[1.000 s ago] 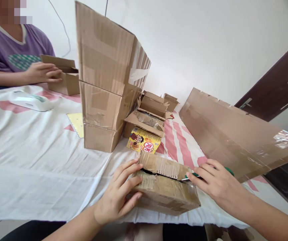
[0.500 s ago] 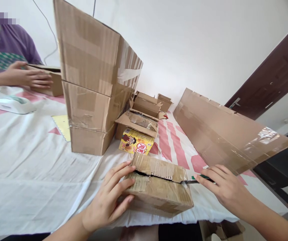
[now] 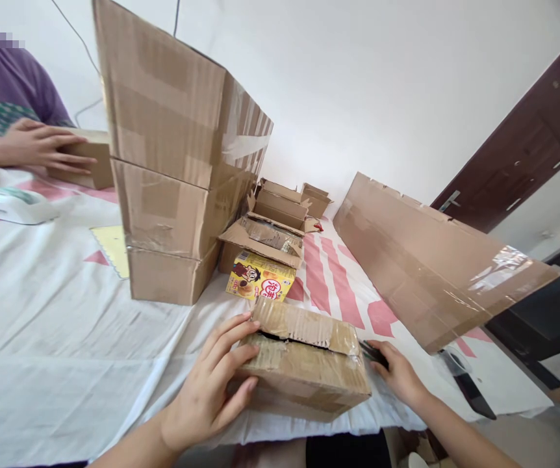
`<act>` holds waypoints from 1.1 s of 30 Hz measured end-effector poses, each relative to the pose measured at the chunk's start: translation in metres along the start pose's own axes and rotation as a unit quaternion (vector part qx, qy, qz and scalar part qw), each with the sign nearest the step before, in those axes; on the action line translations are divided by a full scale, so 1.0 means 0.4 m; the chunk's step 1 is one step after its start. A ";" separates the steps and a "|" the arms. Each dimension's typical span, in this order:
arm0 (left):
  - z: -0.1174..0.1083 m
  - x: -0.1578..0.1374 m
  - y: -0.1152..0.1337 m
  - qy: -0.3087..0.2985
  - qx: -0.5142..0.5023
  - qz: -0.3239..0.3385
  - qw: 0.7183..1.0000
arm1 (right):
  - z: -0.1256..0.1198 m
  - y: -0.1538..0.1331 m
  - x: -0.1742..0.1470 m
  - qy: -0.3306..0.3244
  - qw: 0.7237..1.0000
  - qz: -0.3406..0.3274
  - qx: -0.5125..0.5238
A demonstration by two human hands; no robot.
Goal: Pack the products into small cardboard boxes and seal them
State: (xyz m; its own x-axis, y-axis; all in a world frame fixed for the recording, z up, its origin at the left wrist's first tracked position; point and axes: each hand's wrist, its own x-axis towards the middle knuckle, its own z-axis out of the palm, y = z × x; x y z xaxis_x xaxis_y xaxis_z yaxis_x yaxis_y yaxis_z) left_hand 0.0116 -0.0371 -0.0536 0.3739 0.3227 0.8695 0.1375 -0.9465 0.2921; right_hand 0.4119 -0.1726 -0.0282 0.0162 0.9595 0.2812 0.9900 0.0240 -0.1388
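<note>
A small taped cardboard box lies before me, with a dark, ragged gap along the seam of its top. My left hand grips the box's left end, fingers over the top edge and thumb against the front side. Just off the right end, my right hand is closed around a slim bladed tool with a dark handle. Most of that tool is hidden by the fingers, so its exact kind is unclear. Its tip is beside the box. Behind the box stands a yellow printed snack carton.
A tall cardboard stack rises at left, with open boxes behind. A long cardboard panel leans at right, near a black flat object. Across the table, another person's hand rests on a box.
My right hand has drawn back from the box's right end and turned downward, taking the tool's tip out of the seam. My left hand keeps its grip. The other person's box has tilted.
</note>
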 end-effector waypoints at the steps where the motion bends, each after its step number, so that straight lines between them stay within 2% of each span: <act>1: 0.000 0.000 -0.001 -0.002 0.002 0.002 1.000 | 0.030 0.005 -0.003 -0.008 1.000 0.007 0.003; 3: -0.002 -0.002 -0.003 -0.007 0.005 0.005 1.000 | 0.057 0.007 0.001 -0.017 1.000 0.006 0.004; 5: -0.005 -0.006 -0.003 -0.010 0.007 0.009 1.000 | 0.037 -0.008 0.018 0.001 1.000 0.001 0.009; 9: -0.007 -0.006 0.000 -0.013 0.009 0.001 1.000 | -0.096 -0.105 0.073 0.067 0.996 -0.013 0.052; 12: -0.003 -0.001 0.003 -0.009 0.002 -0.008 1.000 | -0.186 -0.210 0.102 0.012 0.987 -0.116 0.112; 14: 0.000 0.004 0.004 -0.009 0.005 -0.009 1.000 | -0.211 -0.269 0.109 -0.034 0.979 -0.164 0.119; 18: 0.000 0.006 0.004 -0.006 0.008 -0.006 1.000 | -0.202 -0.321 0.115 -0.044 0.978 -0.181 0.091; 24: -0.005 0.001 0.004 -0.009 0.009 -0.001 1.000 | -0.187 -0.319 0.123 -0.037 0.978 -0.180 0.096; 29: -0.002 0.003 0.005 -0.009 0.012 0.002 1.000 | -0.181 -0.302 0.123 -0.001 0.979 -0.130 0.156; 33: -0.001 0.005 0.008 -0.003 0.015 -0.007 1.000 | -0.174 -0.279 0.116 0.000 0.976 -0.076 0.204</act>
State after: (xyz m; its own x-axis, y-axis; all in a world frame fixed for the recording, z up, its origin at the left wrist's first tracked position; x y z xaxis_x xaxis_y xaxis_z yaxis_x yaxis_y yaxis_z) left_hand 0.0123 -0.0394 -0.0506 0.3777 0.3359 0.8629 0.1701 -0.9412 0.2919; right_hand 0.3118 -0.1504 0.0663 -0.1266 0.9365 0.3271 0.8428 0.2755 -0.4624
